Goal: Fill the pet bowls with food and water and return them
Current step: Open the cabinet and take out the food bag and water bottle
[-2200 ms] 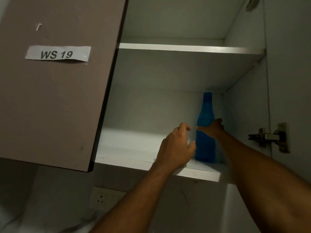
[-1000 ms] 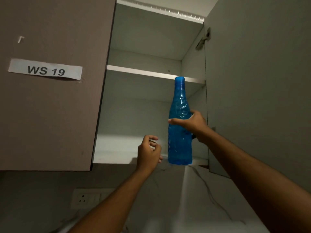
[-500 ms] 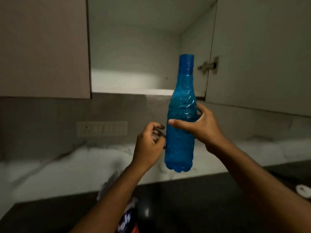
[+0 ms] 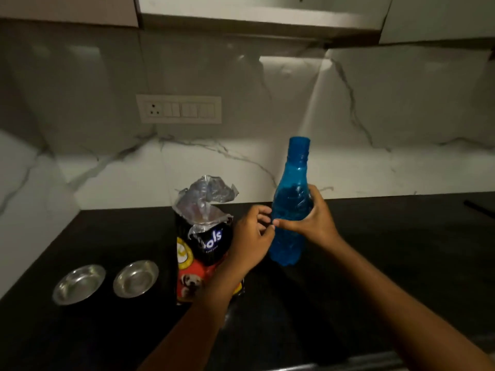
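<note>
A blue plastic bottle [image 4: 293, 199] with its cap on is held upright above the black counter [image 4: 375, 263], gripped round its middle by my right hand [image 4: 312, 220]. My left hand [image 4: 251, 236] hovers just left of the bottle, fingers curled and touching my right thumb, holding nothing. An opened black-and-red pet food bag [image 4: 199, 250] stands on the counter left of my hands. Two empty steel bowls sit side by side at the left: the left bowl [image 4: 79, 283] and the right bowl [image 4: 136, 277].
A marble backsplash [image 4: 267, 162] carries a switch and socket panel [image 4: 179, 109]. The underside of the wall cabinet [image 4: 257, 12] runs along the top. A dark object [image 4: 479, 208] lies at the counter's far right.
The bottle came out of the upper cabinet in my right hand and has moved down over the counter. My view dropped from the cabinet, bringing the bag and bowls into sight.
</note>
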{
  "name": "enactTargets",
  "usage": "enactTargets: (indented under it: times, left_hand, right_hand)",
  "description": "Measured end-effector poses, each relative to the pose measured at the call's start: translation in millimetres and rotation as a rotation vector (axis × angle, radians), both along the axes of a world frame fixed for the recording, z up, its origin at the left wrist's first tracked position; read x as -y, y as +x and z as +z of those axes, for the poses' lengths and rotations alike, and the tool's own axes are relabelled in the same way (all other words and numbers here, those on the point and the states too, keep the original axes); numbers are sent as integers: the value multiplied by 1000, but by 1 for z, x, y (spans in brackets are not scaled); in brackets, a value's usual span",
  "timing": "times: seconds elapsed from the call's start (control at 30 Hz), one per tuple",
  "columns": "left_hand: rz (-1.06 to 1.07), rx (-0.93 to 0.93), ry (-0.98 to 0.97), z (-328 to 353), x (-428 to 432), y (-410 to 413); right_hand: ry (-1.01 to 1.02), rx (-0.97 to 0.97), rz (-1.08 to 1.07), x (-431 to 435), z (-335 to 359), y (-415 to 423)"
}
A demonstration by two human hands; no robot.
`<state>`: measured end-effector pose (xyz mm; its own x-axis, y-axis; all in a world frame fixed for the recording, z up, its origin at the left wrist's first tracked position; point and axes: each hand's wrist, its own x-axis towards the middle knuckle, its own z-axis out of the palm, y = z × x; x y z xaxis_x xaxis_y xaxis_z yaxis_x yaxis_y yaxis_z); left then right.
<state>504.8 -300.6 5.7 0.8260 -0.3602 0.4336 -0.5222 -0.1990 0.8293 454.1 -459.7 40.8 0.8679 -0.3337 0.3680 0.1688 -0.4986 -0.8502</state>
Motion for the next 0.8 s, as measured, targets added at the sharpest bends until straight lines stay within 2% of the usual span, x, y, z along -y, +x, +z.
enactTargets:
  times: [0.27, 0.8]
  left_hand:
    - [13, -228, 57, -67, -1, -20]
    - [123, -293, 21, -110, 13, -42]
  right_hand:
    - [50, -81, 90, 0, -77, 6]
    - [108, -141, 227, 14, -119, 14]
